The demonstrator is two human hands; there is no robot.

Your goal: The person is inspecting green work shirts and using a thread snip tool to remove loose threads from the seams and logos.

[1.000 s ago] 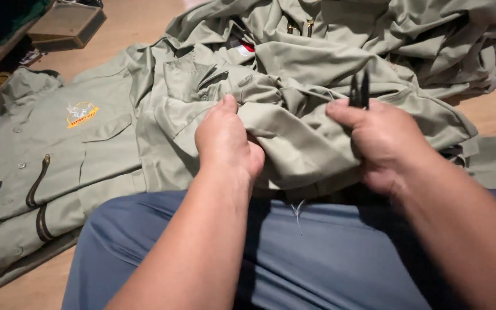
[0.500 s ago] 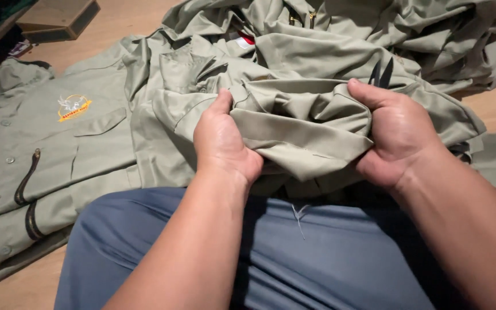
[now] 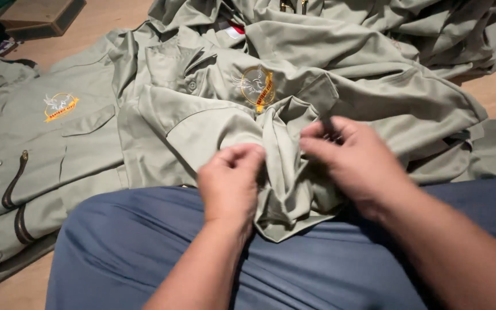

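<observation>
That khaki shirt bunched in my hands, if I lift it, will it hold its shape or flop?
The khaki shirt will probably flop: it already folds and creases between the left hand and right hand. It looks light, thin cloth. It is unlikely to slip, since bunched fabric grips easily.

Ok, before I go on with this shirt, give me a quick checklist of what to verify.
1. Left hand pinching the fold of the khaki shirt: ok.
2. Right hand gripping the same bunched fold: ok.
3. Small dark tool seen between the right hand's fingers: cannot tell what it is or whether it is open.
4. Shirt's chest emblem facing up and in view: ok.
5. Shirt resting on the lap, over the blue trousers: ok.
6. Work area separate from the other shirt lying on the left: not ok, they overlap.
</observation>
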